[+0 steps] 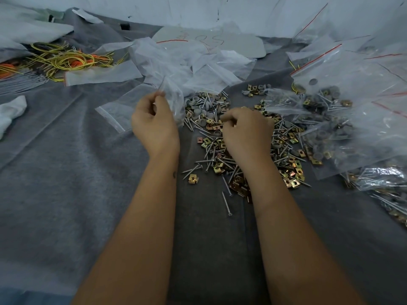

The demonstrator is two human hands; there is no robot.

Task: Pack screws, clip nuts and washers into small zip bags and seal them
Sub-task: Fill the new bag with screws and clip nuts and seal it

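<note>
Progress: partway, judged from the spread; packing in hand, much stock loose.
Done: filled zip bags (pixel 343 119) piled at right, at least 3, exact count unclear.
Left: loose pile (pixel 222 137) of screws, clip nuts, grey washers on grey-covered worktop (pixel 66 183); far too many to count.
Left hand (pixel 155 124): grip pinching small clear zip bag (pixel 170 95), raised just left of pile.
Right hand (pixel 246 133): grip curled down on pile, contents hidden.
Empty bags (pixel 198 62): heap behind, several.
Hands: 2.
</note>
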